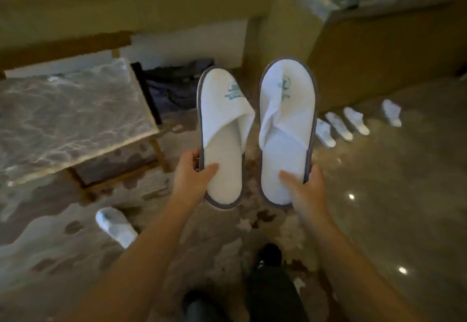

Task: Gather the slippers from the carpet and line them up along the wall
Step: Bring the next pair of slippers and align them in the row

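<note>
Left held slipper [222, 144] and right held slipper [286, 129]: white terry-like cloth, matt, soft nap; grey fabric edging; teal printed logo. Table [63, 109]: glossy, veined, marble-look top, wood-tone frame. Floor [404, 195]: polished, reflective. Carpet [50, 245]: matt, patterned pile.

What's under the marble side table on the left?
Under the marble table only patterned carpet and its thin gold legs show. The tabletop covers the floor farther back, so anything there is hidden.
</note>
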A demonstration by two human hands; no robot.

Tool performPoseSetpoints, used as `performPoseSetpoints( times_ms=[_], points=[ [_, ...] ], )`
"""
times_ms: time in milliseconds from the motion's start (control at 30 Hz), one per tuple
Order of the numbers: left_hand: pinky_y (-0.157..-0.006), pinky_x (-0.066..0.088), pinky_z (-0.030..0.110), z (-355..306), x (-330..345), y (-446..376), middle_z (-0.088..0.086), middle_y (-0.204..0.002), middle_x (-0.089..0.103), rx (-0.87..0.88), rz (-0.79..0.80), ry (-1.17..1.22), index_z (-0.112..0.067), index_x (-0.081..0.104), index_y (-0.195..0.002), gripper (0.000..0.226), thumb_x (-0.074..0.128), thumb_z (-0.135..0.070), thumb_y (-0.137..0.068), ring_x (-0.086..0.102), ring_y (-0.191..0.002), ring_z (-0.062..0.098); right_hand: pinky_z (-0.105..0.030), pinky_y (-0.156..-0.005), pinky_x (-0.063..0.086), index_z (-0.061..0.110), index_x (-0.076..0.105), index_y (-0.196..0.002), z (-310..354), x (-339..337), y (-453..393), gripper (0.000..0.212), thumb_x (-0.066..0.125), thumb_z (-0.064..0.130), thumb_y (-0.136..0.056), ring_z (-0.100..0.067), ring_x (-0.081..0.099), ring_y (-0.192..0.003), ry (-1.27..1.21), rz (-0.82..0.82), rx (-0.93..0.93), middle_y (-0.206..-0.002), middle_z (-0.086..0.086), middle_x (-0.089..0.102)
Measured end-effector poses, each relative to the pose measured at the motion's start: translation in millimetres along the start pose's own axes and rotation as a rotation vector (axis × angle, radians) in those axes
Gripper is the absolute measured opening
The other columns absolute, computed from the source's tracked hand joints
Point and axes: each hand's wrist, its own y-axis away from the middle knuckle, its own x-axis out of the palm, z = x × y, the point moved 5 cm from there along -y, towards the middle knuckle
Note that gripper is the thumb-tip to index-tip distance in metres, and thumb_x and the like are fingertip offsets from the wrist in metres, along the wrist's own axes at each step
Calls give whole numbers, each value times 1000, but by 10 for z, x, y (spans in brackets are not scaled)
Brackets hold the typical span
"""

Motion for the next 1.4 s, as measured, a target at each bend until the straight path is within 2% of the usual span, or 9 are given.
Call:
performPoseSetpoints(
  times_ms=[100,200,333,500,600,700,833,1000,1400],
  points=[
    [-56,40,19,-452,946,29,-2,-98,51,89,231,0,-14,45,-104,27,59,-19,-82,50,-85,14,-32,-70,49,20,39,-102,-189,-921,-201,35,64,16,-79,-21,51,-97,-76,-193,42,-104,-1,49],
    [-54,40,17,-895,1873,117,-2,-95,52,152,411,20,-18,44,-98,22,59,-18,-82,52,-84,14,-33,-73,45,11,42,-110,-362,-1752,-464,36,62,12,-80,-20,50,-94,-121,-333,52,-105,-4,49],
    [-55,42,20,-1523,3046,247,3,-96,54,177,507,49,-15,45,-95,20,60,-15,-81,54,-82,16,-27,-68,42,4,42,-114,-483,-2786,-967,41,62,12,-80,-18,47,-91,-98,-424,59,-101,-3,47],
    [-49,41,13,-2228,4216,415,-1,-88,51,228,608,61,-10,46,-98,21,59,-12,-82,48,-70,1,-16,-58,37,3,44,-111,-518,-3893,-1492,40,64,10,-78,-17,47,-88,-107,-540,24,-100,-4,47],
    [-45,43,9,-2528,4876,418,-5,-83,50,240,661,38,-6,48,-102,24,59,-11,-82,47,-69,0,-27,-69,42,3,44,-113,-596,-4404,-1797,41,64,8,-78,-19,49,-89,-176,-602,42,-102,-4,49],
    [-52,41,14,-2784,5576,323,-2,-88,52,230,726,30,-13,46,-96,20,59,-12,-81,49,-73,4,-33,-75,43,7,45,-105,-671,-4865,-2220,34,64,5,-77,-20,51,-89,-227,-663,57,-99,-5,50],
    [-67,45,27,-3138,6631,30,5,-97,55,218,762,37,-15,47,-95,22,61,-12,-79,55,-89,20,-33,-73,43,14,41,-95,-712,-5525,-3054,32,65,5,-76,-20,50,-87,-227,-724,80,-98,-5,50],
    [-84,50,45,-3798,7867,-461,11,-106,56,161,775,14,-8,48,-104,29,61,-17,-80,54,-98,27,-33,-74,42,13,41,-94,-544,-6356,-4233,33,66,4,-75,-20,51,-88,-203,-743,112,-98,-6,51],
    [-77,46,37,-4975,10459,-1082,7,-99,56,134,784,29,-13,48,-96,20,61,-14,-81,54,-92,23,-32,-76,42,12,44,-102,-490,-8243,-6603,35,66,5,-76,-17,50,-88,-208,-671,121,-98,-3,51]
  ],
)
